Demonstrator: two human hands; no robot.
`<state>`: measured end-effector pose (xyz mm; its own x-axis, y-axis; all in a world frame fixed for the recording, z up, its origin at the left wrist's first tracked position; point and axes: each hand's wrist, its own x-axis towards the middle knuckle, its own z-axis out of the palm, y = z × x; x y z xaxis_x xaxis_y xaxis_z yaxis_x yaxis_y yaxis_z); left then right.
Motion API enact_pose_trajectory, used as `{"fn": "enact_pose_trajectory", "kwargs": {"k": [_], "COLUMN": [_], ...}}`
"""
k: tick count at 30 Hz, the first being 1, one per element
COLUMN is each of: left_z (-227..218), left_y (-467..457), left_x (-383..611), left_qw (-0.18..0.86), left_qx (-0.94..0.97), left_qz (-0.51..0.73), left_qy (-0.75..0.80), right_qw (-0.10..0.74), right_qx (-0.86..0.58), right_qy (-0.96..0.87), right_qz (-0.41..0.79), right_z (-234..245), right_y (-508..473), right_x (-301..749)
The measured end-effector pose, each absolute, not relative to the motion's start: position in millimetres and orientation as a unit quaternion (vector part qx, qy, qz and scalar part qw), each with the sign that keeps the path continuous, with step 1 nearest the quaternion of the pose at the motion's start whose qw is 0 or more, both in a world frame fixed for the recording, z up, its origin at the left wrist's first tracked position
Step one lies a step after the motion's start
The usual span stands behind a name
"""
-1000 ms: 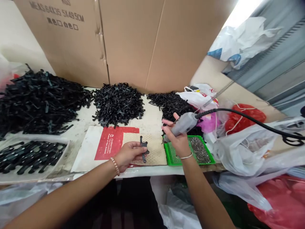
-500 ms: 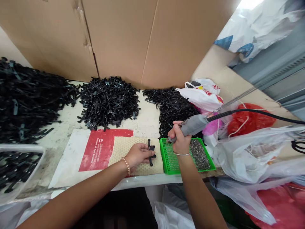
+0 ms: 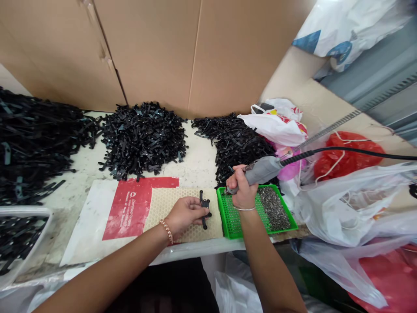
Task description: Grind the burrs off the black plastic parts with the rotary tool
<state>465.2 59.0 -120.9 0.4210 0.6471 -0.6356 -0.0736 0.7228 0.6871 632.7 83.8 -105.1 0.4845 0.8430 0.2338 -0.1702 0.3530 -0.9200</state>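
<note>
Two bare hands work at a pale worktop (image 3: 199, 150). The left hand (image 3: 185, 215) has thumb and fingers pinched together on one black assembly (image 3: 204, 222), a narrow upright strip with a small crosspiece, held over the right part of one cream honeycomb pad (image 3: 159, 208). The right hand (image 3: 243, 191) is wrapped around one grey power tool (image 3: 263, 170), its tip over the left of one green basket (image 3: 231, 217). Small metal pieces (image 3: 275, 211), too many to count, fill the basket's right side.

Three heaps of black parts line the far side: a left heap (image 3: 35, 143), a middle heap (image 3: 143, 139) and a right heap (image 3: 239, 141). One white tray (image 3: 49, 214) of more black pieces sits at the near left, cut off by the edge of view. Under the pad lies a red-and-white sheet (image 3: 84, 221).

Brown cardboard (image 3: 156, 52) stands like a wall behind the heaps. The right hand and tool hide part of the basket and of the right heap. A black cable (image 3: 355, 153) runs right from the tool, past a red bag (image 3: 345, 152) and several white or clear bags (image 3: 332, 204).
</note>
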Motion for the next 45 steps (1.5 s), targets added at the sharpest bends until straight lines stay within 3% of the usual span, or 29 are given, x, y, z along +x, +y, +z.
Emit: {"fn": "enact_pose_trajectory", "kwargs": {"k": [26,31,37,45], "left_z": [-118,-121,-121,-120], "left_y": [61,62,60,58], "left_x": [461,459,459,460], "left_qw": [0.81,0.814,0.81,0.806], "left_qx": [0.285,0.282,0.286,0.294], "left_qz": [0.217,0.229,0.241,0.266], "left_qy": [0.464,0.453,0.451,0.439], "right_qw": [0.7,0.725,0.769,0.759], "right_qx": [-0.466,-0.471,-0.388,-0.403], "right_qy": [-0.44,-0.401,-0.352,-0.316], "right_qz": [0.314,0.302,0.366,0.402], "right_z": [-118,-101,-61,-73], "right_y": [83,82,61,54], "right_x": [634,633,618,581]}}
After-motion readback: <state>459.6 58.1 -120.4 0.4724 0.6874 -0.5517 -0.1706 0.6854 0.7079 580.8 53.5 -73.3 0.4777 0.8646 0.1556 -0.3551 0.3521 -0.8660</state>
